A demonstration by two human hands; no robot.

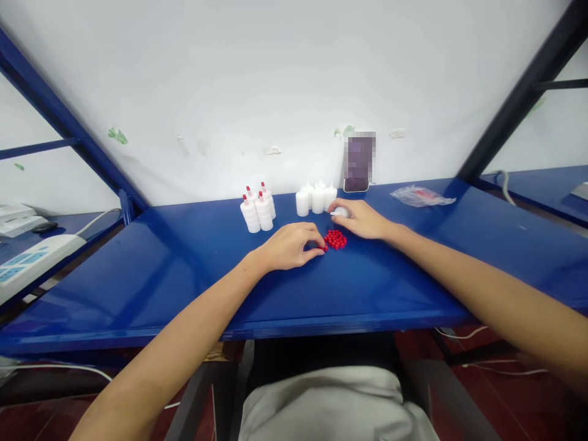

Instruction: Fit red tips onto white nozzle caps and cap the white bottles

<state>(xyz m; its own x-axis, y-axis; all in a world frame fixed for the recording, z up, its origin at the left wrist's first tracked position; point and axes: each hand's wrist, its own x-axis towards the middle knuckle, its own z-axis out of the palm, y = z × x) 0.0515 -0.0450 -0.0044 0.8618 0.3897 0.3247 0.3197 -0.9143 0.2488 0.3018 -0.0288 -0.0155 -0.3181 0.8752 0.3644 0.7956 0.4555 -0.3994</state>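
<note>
My left hand (296, 246) reaches in at the left edge of a pile of small red caps (337, 239) on the blue table. Its thumb and forefinger pinch a red cap (325, 248) there. A white nozzle bottle (341, 212) lies tilted in my right hand (361, 218), its narrow tip pointing left; the fingers hide much of its body. Just left of that hand stand several white bottles (318, 201) with no red on top. Farther left, a group of white bottles (257, 212) stands upright with red caps on their tips.
A phone (358, 162) leans on the white wall behind the bottles. To the right lies a clear plastic bag (421, 196) with something red inside. A white power strip (34, 263) sits at far left. Blue frame posts (92, 141) rise at the table's sides.
</note>
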